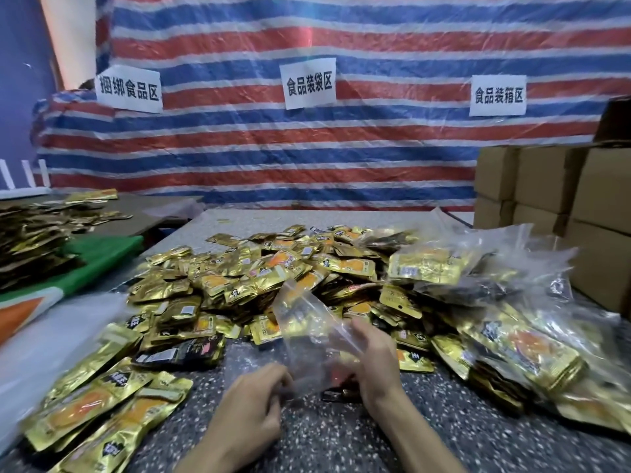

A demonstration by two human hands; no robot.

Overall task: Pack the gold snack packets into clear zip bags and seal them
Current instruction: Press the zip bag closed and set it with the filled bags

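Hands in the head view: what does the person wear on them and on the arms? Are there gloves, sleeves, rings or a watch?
Nothing is worn. The left hand and the right hand are bare, without gloves, and no ring shows, though the fingers are somewhat blurred. No sleeve, watch or bracelet appears before the bottom edge of the picture.

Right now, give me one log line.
left hand: grips bag | right hand: grips bag | bag: looks empty | packets: loose pile behind | filled bags: right
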